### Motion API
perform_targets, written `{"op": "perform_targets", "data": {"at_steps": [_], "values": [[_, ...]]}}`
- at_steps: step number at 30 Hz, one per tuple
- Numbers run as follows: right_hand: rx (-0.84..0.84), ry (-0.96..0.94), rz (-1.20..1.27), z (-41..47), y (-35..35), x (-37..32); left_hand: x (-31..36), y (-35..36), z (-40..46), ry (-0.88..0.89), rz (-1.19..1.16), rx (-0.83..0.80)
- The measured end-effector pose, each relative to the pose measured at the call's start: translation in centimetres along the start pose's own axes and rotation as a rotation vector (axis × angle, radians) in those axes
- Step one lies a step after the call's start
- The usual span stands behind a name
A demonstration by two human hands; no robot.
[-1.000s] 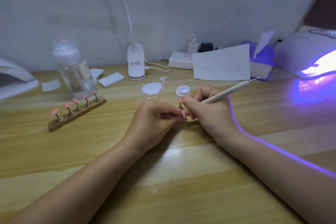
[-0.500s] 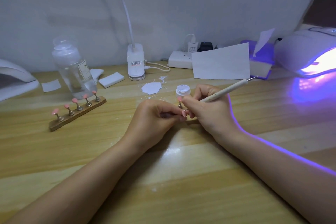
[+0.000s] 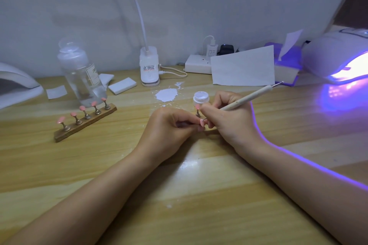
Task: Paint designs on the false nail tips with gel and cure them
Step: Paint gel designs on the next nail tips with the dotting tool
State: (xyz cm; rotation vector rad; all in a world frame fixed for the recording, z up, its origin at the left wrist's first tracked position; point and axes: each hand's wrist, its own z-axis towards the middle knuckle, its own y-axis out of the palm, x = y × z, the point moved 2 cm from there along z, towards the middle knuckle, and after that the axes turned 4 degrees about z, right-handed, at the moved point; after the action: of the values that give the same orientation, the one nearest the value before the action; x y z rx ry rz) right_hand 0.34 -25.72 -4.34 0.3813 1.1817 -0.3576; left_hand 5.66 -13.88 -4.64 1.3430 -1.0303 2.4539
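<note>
My left hand [image 3: 169,127] pinches a small metal stand with a pink nail tip [image 3: 202,122] on its end. My right hand [image 3: 231,123] grips a cream dotting pen [image 3: 249,97] like a pencil, its lower metal point touching that tip. Just behind my fingers another pink tip on a stand [image 3: 197,110] sits upright before a small open gel jar [image 3: 201,98]. A wooden holder [image 3: 85,123] at the left carries several pink tips on stands. A lit UV lamp [image 3: 338,57] glows purple at the far right.
A clear bottle [image 3: 81,77] stands behind the holder. A white spill patch [image 3: 166,94], a clip lamp base [image 3: 149,67], a power strip [image 3: 199,63], a paper sheet [image 3: 243,67], white pads [image 3: 122,85] and a second lamp [image 3: 16,83] at the left edge line the back.
Both hands stay together over the held nail tip. The pen has shifted only slightly; nothing else has moved.
</note>
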Motion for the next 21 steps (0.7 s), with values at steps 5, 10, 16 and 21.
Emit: {"op": "perform_targets", "data": {"at_steps": [5,10,16,21], "values": [[0.006,0.002,-0.001,0.07,0.01,-0.05,-0.01,0.00,-0.03,-0.005,0.000,0.003],[0.002,0.005,0.003,-0.05,0.00,-0.16,-0.02,0.00,-0.03,-0.007,0.000,0.001],[0.010,0.006,0.001,-0.02,0.01,-0.21,-0.01,0.00,-0.01,0.000,-0.003,0.002],[0.003,0.005,-0.006,-0.16,0.05,-0.35,-0.01,0.02,-0.03,0.002,-0.005,-0.002]]}}
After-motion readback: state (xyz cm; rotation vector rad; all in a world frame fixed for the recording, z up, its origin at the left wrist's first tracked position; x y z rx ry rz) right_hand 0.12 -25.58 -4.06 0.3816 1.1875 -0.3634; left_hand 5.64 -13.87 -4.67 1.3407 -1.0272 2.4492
